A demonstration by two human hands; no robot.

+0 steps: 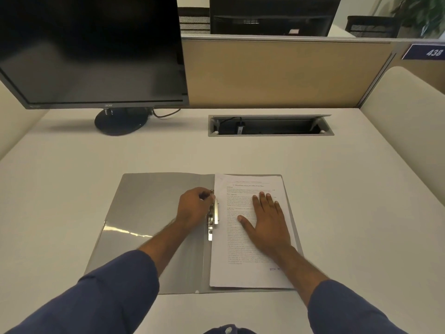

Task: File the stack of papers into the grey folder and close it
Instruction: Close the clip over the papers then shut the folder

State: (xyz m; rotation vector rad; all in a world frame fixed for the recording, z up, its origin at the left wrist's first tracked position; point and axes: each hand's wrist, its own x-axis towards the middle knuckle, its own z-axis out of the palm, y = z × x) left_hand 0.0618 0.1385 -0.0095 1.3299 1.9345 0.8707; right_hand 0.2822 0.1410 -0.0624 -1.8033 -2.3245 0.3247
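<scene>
The grey folder (149, 213) lies open and flat on the white desk in front of me. A stack of printed papers (243, 266) rests on its right half, left edge against the spine. My right hand (267, 222) lies flat on the top sheet with fingers spread. At the spine sits a metal clip (214, 215), and my left hand (193, 208) has its fingers curled around the clip's upper end. The left cover is bare and glossy.
A black monitor (91, 51) on a round stand stands at the back left. A cable hatch (269, 126) is sunk into the desk behind the folder. A tan partition (284, 71) closes off the back, and cream panels flank both sides.
</scene>
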